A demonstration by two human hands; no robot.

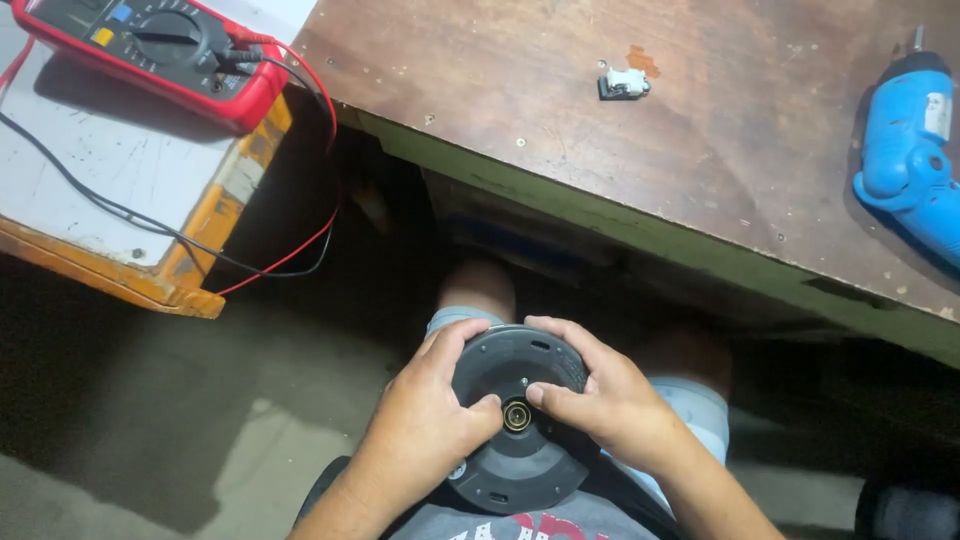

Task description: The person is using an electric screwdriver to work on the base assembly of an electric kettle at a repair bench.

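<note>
A round dark grey plastic base [520, 470] with a brass contact at its centre rests on my lap, below the table edge. My left hand [425, 415] grips its left side, thumb pressed beside the brass centre. From the right, my right hand [600, 400] holds the disc with its thumb touching the centre and its fingers curled over the top rim.
A worn brown table [620, 150] lies ahead with a small white and black part [623, 84] on it and a blue cordless screwdriver [910, 150] at the right. A red multimeter [150, 50] with red and black leads sits on a white-topped orange box [130, 200] at the left.
</note>
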